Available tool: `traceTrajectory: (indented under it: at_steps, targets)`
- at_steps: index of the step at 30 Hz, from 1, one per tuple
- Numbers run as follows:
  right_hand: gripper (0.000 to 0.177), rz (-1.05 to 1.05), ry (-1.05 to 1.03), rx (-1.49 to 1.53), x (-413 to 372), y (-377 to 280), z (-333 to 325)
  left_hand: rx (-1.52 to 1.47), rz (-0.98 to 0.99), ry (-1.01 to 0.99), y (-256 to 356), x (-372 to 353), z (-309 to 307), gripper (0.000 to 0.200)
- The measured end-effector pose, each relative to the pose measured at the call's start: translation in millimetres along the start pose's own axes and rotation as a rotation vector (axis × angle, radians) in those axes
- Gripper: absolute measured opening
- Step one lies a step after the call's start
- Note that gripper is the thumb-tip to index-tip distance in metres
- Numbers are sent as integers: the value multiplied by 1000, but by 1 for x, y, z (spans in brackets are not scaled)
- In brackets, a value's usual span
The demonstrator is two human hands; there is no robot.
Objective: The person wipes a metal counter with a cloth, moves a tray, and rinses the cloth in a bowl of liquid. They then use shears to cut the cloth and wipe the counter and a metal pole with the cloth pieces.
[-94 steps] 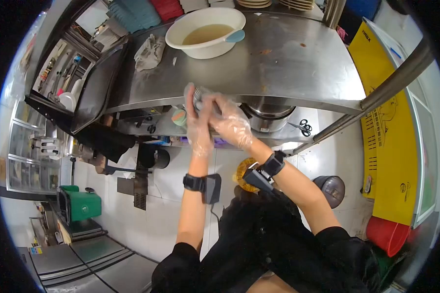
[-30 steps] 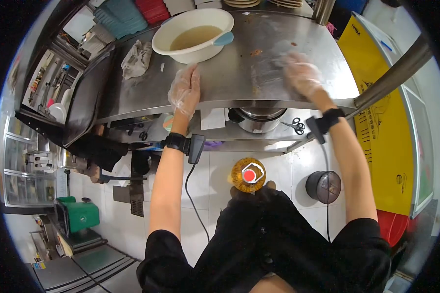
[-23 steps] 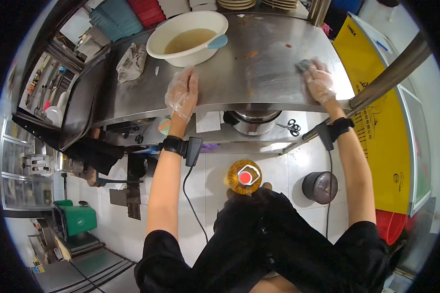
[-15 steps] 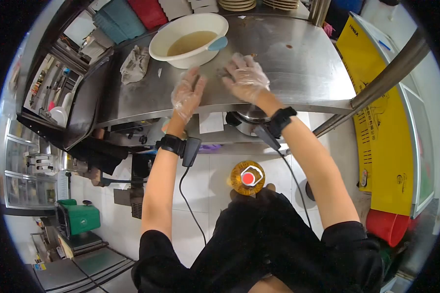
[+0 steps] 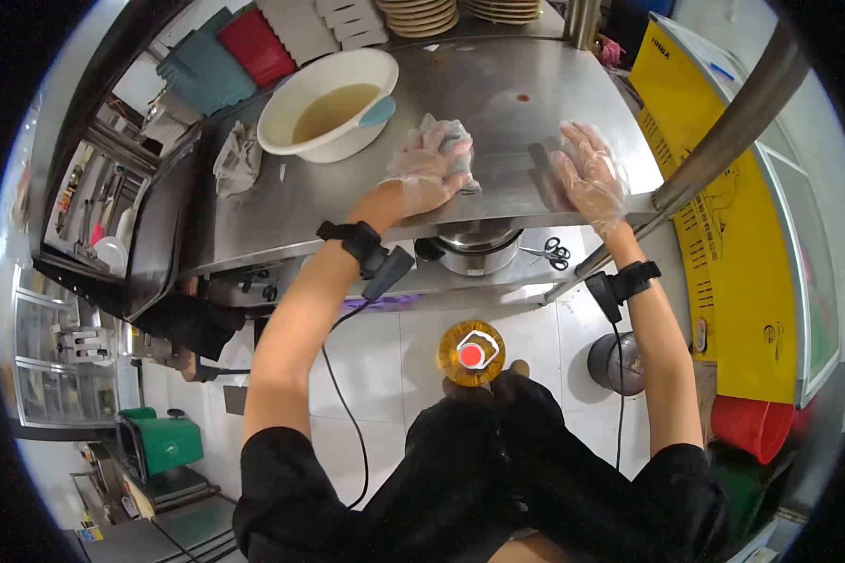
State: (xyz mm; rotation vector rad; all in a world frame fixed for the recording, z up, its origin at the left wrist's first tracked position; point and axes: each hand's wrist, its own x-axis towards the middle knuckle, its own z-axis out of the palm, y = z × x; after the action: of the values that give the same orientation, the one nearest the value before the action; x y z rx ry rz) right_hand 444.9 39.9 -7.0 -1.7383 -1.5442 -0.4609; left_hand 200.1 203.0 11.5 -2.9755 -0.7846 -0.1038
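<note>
Steel counter (image 5: 507,117) is carrying a cream basin (image 5: 333,148) of murky liquid at the back. Seen from the head camera, the gloved left hand (image 5: 422,174) is curling its fingers over a grey cloth (image 5: 453,139) on the counter, just beside the basin. The gloved right hand (image 5: 591,178) is lying flat, fingers spread and holding nothing, near the front edge.

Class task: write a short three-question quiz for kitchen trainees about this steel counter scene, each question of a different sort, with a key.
1. Which gloved hand grips the cloth? A) left B) right C) both
2. True or false: the white bowl on the steel counter is empty.
3. Fill in: beside the pot on the lower shelf lies a pair of ____.

Key
1. A: the left hand grips it; the right hand lies flat.
2. False: it holds brownish liquid.
3. scissors
</note>
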Motion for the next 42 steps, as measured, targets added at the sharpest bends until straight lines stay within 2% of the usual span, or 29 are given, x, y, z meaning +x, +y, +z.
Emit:
traceTrajectory:
  at_steps: [2,3,5,7,9,10,12,13,16,18,19,21,23,25,26,28,30,32,33,34,37,39,41,42]
  targets:
    - [38,27,52,32,-1,2,2,-37,76,27,22,22,-3,67]
    - [37,26,62,42,-2,1,5,-78,94,21,40,29,-10,58]
    - [33,12,72,8,-3,1,4,-187,258,220,66,41,5,51]
    - [31,21,83,-3,-4,3,5,-173,283,170,75,49,8,49]
    - [30,13,101,-24,-6,6,6,-288,198,35,59,49,8,55]
    - [30,5,116,-43,-6,8,7,-267,222,249,44,43,4,55]
    - [30,-2,138,-43,-7,8,9,-84,263,484,-29,48,55,50]
    - [31,-9,152,-44,-7,7,10,166,147,314,-36,44,38,50]
    - [34,10,118,-42,-5,8,11,375,-48,55,-24,59,12,58]
    - [35,17,107,-40,-6,7,10,-62,-77,21,-23,85,30,68]
    - [35,14,133,-11,-5,5,8,-48,-115,226,8,89,30,66]
    - [36,13,160,21,-3,3,7,-13,11,116,48,106,28,49]
    - [39,36,199,43,-4,2,6,200,360,42,90,94,-12,49]
    - [40,30,238,26,-5,8,12,147,543,-123,100,81,-21,49]
    - [42,27,280,9,-6,11,14,147,589,-76,96,77,-12,50]
    - [44,37,279,10,-7,11,15,-8,364,-11,73,76,7,50]
    - [46,44,278,14,-8,12,17,-1030,59,12,29,107,54,53]
    - [46,50,272,14,-8,11,17,-22,-25,-77,24,112,8,52]
    - [47,56,258,19,-8,11,17,-19,-21,-70,25,121,6,52]
    - [45,54,253,-4,-8,11,18,172,7,-98,22,136,11,49]
    - [43,32,288,10,-7,12,19,453,124,-142,5,193,47,43]
    - [41,35,276,-1,-8,9,16,91,36,-156,47,159,-14,45]
    - [40,49,243,-1,-6,6,11,366,340,-58,33,144,5,43]
    - [40,46,250,1,-5,6,11,180,333,43,30,137,12,39]
